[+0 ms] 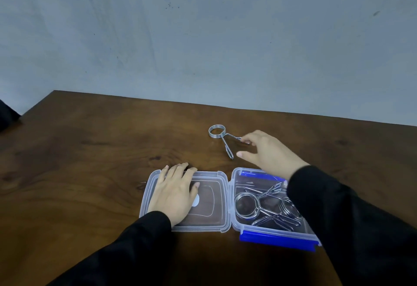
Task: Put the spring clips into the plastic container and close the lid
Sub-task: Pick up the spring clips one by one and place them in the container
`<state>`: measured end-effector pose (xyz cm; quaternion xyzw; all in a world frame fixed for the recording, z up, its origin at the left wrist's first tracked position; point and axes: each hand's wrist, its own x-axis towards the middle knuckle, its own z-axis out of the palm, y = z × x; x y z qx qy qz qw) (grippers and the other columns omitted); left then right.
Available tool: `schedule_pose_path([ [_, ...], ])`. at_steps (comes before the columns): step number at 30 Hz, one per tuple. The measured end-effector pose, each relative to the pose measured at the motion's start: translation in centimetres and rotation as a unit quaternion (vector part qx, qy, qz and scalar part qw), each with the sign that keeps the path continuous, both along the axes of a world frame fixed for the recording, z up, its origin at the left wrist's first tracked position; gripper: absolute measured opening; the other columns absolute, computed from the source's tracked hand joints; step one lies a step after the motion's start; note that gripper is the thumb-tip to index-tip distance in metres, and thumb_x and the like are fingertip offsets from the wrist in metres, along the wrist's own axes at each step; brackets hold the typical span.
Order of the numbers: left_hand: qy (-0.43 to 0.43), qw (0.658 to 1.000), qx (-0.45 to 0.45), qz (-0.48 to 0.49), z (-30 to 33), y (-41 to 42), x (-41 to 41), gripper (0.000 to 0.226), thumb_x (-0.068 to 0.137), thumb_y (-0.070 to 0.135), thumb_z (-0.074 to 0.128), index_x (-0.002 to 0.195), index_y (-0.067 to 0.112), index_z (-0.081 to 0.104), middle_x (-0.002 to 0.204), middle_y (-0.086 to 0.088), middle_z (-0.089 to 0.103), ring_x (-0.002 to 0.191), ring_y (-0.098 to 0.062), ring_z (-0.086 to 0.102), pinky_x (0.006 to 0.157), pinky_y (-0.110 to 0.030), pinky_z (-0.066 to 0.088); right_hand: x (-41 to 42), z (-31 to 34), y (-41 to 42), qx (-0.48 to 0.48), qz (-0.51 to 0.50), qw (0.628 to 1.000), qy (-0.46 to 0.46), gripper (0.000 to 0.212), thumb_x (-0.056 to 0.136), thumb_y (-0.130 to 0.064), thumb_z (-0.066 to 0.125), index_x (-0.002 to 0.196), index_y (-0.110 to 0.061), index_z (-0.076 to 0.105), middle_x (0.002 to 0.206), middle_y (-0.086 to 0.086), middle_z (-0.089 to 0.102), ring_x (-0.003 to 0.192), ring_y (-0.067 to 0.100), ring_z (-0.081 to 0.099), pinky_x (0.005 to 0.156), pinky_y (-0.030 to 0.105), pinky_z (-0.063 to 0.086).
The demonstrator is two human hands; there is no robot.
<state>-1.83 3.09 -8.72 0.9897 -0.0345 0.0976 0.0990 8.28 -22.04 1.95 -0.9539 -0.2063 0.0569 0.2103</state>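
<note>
Clear plastic, with blue latches front and back: the plastic container sits on the brown wooden bench right in front of me, open, with its lid folded out flat to the left and joined to it along the hinge. My left hand lies palm down on that lid, fingers spread and flat, gripping nothing. Inside the container I can see several spring clips piled together, their coils and wire handles crossing one another; my right sleeve passes over the container's right side and hides part of them. One more spring clip lies on the bench beyond the container, coil to the left and its two handles splayed toward me. My right hand is reaching over it, open, with the fingertips touching the end of the farther handle and the thumb apart from the nearer one, so nothing is pinched yet.
</note>
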Motion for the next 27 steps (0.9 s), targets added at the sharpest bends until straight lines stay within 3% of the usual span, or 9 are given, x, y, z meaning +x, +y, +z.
schedule_pose_path([
  [4, -0.002, 1.000, -0.009, -0.002, -0.1, 0.0, 0.1, 0.039, 0.099, 0.042, 0.039, 0.131, 0.025, 0.054, 0.139, 0.000, 0.054, 0.130, -0.019, 0.043, 0.117, -0.045, 0.020, 3.7, -1.4, 3.9, -0.033, -0.013, 0.999, 0.026, 0.058, 0.098, -0.037, 0.060, 0.150, -0.018, 0.042, 0.144, 0.008, 0.051, 0.127, 0.028, 0.056, 0.104, 0.038, 0.045],
  [6, -0.001, 1.000, -0.014, -0.002, -0.1, 0.1, 0.0, 0.039, 0.099, 0.042, 0.040, 0.131, 0.025, 0.054, 0.140, -0.001, 0.053, 0.131, -0.019, 0.043, 0.117, -0.045, 0.020, 5.4, -2.1, 4.9, -0.076, 0.014, 0.997, 0.024, 0.058, 0.102, -0.014, 0.051, 0.156, -0.022, 0.031, 0.156, 0.009, 0.041, 0.134, 0.030, 0.050, 0.109, 0.042, 0.045],
  [8, -0.003, 1.000, -0.018, -0.005, -0.2, 0.1, 0.0, 0.039, 0.099, 0.042, 0.040, 0.131, 0.024, 0.053, 0.140, -0.001, 0.053, 0.131, -0.019, 0.043, 0.117, -0.045, 0.020, 6.8, -2.5, 5.1, -0.158, 0.070, 0.985, 0.015, 0.074, 0.094, 0.012, 0.043, 0.157, -0.023, 0.028, 0.164, 0.008, 0.028, 0.142, 0.033, 0.040, 0.114, 0.044, 0.040],
  [11, -0.006, 1.000, -0.021, -0.007, -0.2, 0.1, 0.0, 0.040, 0.099, 0.042, 0.039, 0.131, 0.024, 0.053, 0.139, -0.001, 0.053, 0.132, -0.020, 0.042, 0.117, -0.045, 0.020, 8.4, -2.4, 4.9, -0.253, 0.126, 0.959, -0.014, 0.075, 0.093, 0.017, 0.044, 0.155, -0.024, 0.037, 0.166, 0.003, 0.027, 0.146, 0.032, 0.034, 0.116, 0.052, 0.034],
  [14, -0.008, 1.000, -0.022, -0.007, -0.2, 0.2, 0.1, 0.040, 0.099, 0.043, 0.039, 0.132, 0.025, 0.053, 0.140, 0.000, 0.053, 0.132, -0.019, 0.042, 0.117, -0.045, 0.020, 9.7, -2.4, 5.4, -0.281, 0.160, 0.942, -0.086, 0.039, 0.100, -0.011, 0.058, 0.137, -0.024, 0.060, 0.144, 0.003, 0.054, 0.124, 0.027, 0.051, 0.100, 0.048, 0.045],
  [17, -0.009, 1.000, -0.025, -0.007, -0.2, 0.2, 0.1, 0.040, 0.098, 0.043, 0.039, 0.131, 0.025, 0.053, 0.140, 0.000, 0.053, 0.132, -0.018, 0.042, 0.117, -0.045, 0.020, 10.0, -2.2, 6.1, -0.307, 0.175, 0.928, -0.119, 0.017, 0.098, -0.025, 0.062, 0.111, -0.021, 0.072, 0.115, 0.001, 0.065, 0.099, 0.021, 0.050, 0.090, 0.044, 0.045],
  [22, -0.009, 1.000, -0.025, -0.008, -0.3, 0.2, 0.1, 0.040, 0.098, 0.043, 0.039, 0.131, 0.024, 0.053, 0.139, -0.001, 0.053, 0.132, -0.019, 0.042, 0.117, -0.046, 0.020, 9.2, -2.0, 4.9, -0.264, 0.139, 0.945, -0.137, 0.018, 0.099, -0.029, 0.061, 0.099, -0.019, 0.076, 0.099, 0.001, 0.070, 0.093, 0.023, 0.057, 0.086, 0.041, 0.046],
  [27, -0.006, 1.000, -0.023, -0.004, -0.4, 0.2, 0.2, 0.041, 0.098, 0.044, 0.039, 0.132, 0.024, 0.054, 0.140, 0.000, 0.053, 0.132, -0.019, 0.042, 0.118, -0.046, 0.020, 7.6, 2.4, 2.3, -0.044, -0.030, 0.993, -0.105, 0.022, 0.095, -0.023, 0.065, 0.081, -0.007, 0.066, 0.075, 0.005, 0.065, 0.070, 0.029, 0.059, 0.058, 0.034, 0.042],
])
